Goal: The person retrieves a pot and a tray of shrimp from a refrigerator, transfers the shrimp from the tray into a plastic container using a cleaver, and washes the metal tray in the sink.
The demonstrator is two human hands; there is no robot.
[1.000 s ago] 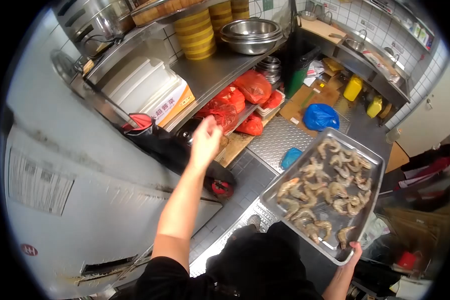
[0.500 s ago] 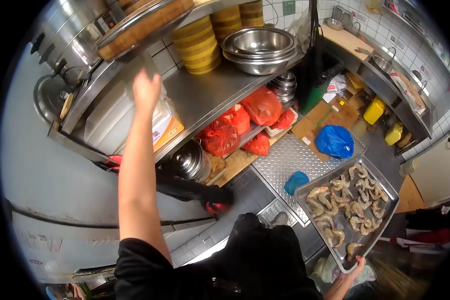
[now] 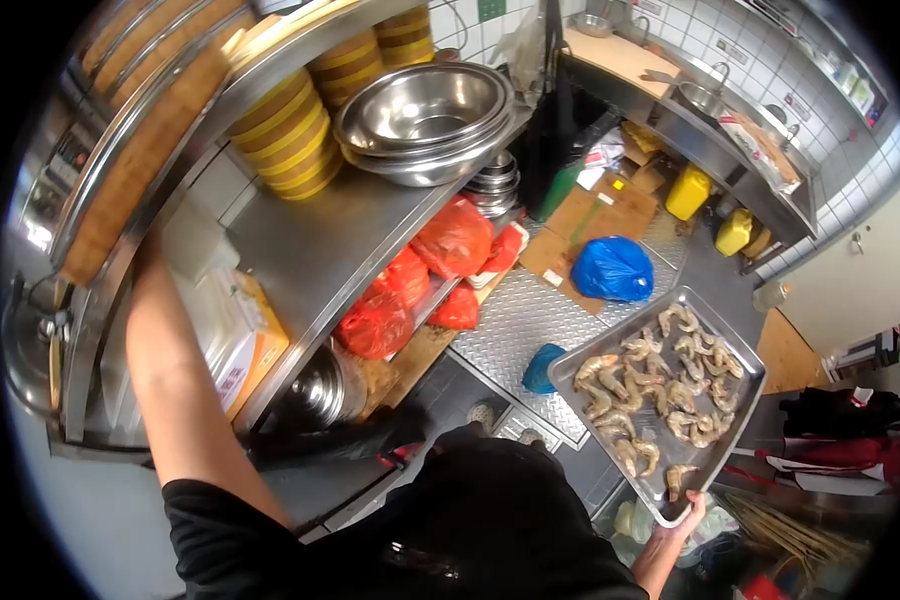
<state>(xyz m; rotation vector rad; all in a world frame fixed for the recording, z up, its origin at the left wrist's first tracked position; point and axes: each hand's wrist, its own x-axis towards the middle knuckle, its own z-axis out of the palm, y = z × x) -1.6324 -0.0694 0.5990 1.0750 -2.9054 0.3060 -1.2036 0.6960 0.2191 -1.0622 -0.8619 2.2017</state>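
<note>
My right hand [image 3: 684,513] grips the near corner of a metal tray [image 3: 672,296], thumb over the rim. Raw unpeeled shrimp [image 3: 682,396] lie spread across the tray in loose clusters. My left arm reaches up on the left, under the upper shelf [image 3: 185,135]. The shelf's edge hides the fingers of my left hand [image 3: 150,250], so what they touch cannot be seen. Closest to that arm are clear plastic containers [image 3: 195,240] and a white-and-orange box [image 3: 255,350] on the steel counter [image 3: 335,230].
Nested steel bowls [image 3: 425,115] and yellow-banded steamers [image 3: 285,135] stand on the counter. Red plastic bags [image 3: 452,237] fill the shelf below. On the floor lie a large blue bag [image 3: 612,268] and a smaller blue bag [image 3: 542,369]. Bamboo steamers [image 3: 145,170] sit overhead at left.
My left hand has gone from open view above the counter to behind the upper shelf's edge. The view has shifted toward the shelves. My right hand still holds the tray.
</note>
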